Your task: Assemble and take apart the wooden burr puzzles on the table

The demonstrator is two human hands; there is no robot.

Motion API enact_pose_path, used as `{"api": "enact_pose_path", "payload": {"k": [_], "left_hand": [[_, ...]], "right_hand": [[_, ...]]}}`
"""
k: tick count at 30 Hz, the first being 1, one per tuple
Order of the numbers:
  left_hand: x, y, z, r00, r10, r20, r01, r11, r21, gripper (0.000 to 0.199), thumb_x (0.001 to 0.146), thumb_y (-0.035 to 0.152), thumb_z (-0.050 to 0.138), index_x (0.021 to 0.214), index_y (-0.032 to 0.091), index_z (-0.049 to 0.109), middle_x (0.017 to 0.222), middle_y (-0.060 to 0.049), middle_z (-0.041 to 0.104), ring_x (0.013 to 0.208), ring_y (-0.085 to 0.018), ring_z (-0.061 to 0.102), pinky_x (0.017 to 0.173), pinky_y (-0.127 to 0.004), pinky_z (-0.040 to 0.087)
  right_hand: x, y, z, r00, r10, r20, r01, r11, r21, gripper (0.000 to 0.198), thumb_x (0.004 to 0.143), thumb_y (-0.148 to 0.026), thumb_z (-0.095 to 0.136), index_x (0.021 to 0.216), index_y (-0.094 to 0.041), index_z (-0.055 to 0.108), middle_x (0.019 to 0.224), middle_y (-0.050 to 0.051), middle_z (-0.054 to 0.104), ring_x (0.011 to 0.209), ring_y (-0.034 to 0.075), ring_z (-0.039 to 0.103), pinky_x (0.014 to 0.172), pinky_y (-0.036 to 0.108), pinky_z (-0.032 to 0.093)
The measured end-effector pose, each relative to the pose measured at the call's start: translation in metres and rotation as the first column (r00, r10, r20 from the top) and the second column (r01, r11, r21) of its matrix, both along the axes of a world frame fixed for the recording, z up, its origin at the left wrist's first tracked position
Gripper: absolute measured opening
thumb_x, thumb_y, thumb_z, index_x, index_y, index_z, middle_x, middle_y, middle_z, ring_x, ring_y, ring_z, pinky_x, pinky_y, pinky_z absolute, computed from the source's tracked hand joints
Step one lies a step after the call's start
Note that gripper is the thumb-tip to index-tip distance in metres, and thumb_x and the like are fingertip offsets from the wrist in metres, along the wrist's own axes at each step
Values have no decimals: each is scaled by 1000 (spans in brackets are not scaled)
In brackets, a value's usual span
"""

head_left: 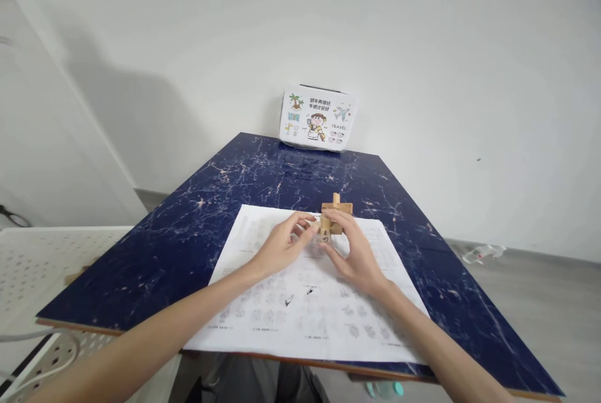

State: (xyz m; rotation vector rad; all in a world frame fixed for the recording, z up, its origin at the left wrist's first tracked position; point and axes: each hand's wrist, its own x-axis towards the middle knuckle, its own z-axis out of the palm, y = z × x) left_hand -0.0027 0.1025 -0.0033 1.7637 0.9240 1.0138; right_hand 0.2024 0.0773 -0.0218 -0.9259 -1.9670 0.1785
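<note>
My left hand point(290, 241) reaches in from the left, its thumb and index finger closed at the near side of a small wooden block point(325, 234) with dark markings. From the right, my right hand point(353, 251) curves round the same block, index finger at its upper end and thumb near its lower end. Just behind the right fingers lie more wooden puzzle pieces point(345, 208) in a cross-like shape, partly hidden by that hand. Under both hands is a printed paper sheet point(263, 321) with faint diagrams. Two small dark-and-white marks or bits show on it.
The dark blue marbled table point(188, 246) narrows toward the wall. A white cartoon-printed case point(319, 118) leans there at the far edge. A white perforated surface point(42, 259) stands at left. A clear plastic item point(483, 254) lies on the floor at right.
</note>
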Motion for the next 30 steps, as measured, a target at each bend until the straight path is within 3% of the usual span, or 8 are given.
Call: {"api": "enact_pose_path", "payload": {"k": [6, 10, 13, 17, 20, 24, 30], "left_hand": [[-1, 2, 2, 998, -49, -45, 49, 999, 17, 24, 99, 44, 59, 104, 20, 65, 97, -7, 72, 82, -20, 66, 67, -29, 49], [-2, 3, 4, 993, -113, 35, 116, 988, -101, 31, 99, 51, 58, 102, 21, 65, 93, -5, 68, 72, -16, 62, 59, -26, 46], [-2, 5, 5, 979, -148, 138, 175, 963, -203, 37, 97, 56, 58, 105, 20, 66, 92, -5, 64, 68, -14, 58, 53, -25, 43], [-4, 9, 4, 961, -133, 241, 204, 931, -302, 37, 95, 56, 63, 101, 20, 67, 96, -5, 64, 65, -11, 53, 52, -24, 39], [-5, 10, 3, 949, -98, 300, 209, 908, -363, 38, 93, 56, 67, 106, 19, 68, 95, -5, 64, 68, -11, 53, 53, -24, 38], [-5, 9, 4, 951, -93, 293, 197, 917, -347, 41, 91, 57, 69, 110, 20, 69, 93, -4, 63, 72, -13, 54, 54, -23, 38], [-3, 5, 9, 981, -95, 170, 146, 936, -321, 39, 91, 56, 69, 103, 20, 71, 87, -3, 63, 66, -12, 52, 56, -24, 40]], "right_hand": [[2, -1, 2, 999, 18, -50, -23, 995, -102, 52, 97, -36, 65, 145, -27, 46, 145, 15, 57, 136, 32, 54, 109, 54, 50], [-1, -2, 4, 994, 36, -106, -56, 981, -188, 61, 95, -40, 69, 148, -27, 43, 150, 15, 52, 137, 32, 52, 108, 52, 52], [-2, -1, 4, 987, 29, -160, -62, 978, -202, 53, 98, -39, 65, 145, -25, 46, 147, 16, 55, 130, 30, 58, 100, 48, 56], [-1, 1, 5, 972, -105, -211, 67, 981, -179, 28, 103, -37, 54, 128, -24, 56, 127, 14, 66, 111, 27, 66, 84, 41, 59], [0, 0, 6, 971, -128, -202, 74, 964, -253, 21, 103, -39, 54, 115, -23, 58, 106, 9, 72, 88, 22, 69, 70, 33, 56], [-2, -3, 5, 993, -44, -107, 0, 927, -374, 22, 103, -41, 54, 107, -21, 62, 86, 4, 73, 65, 18, 65, 58, 29, 48], [-5, -6, 10, 991, -43, -124, -6, 930, -367, 31, 106, -45, 47, 89, -22, 58, 72, 1, 68, 60, 16, 62, 59, 28, 46]]}}
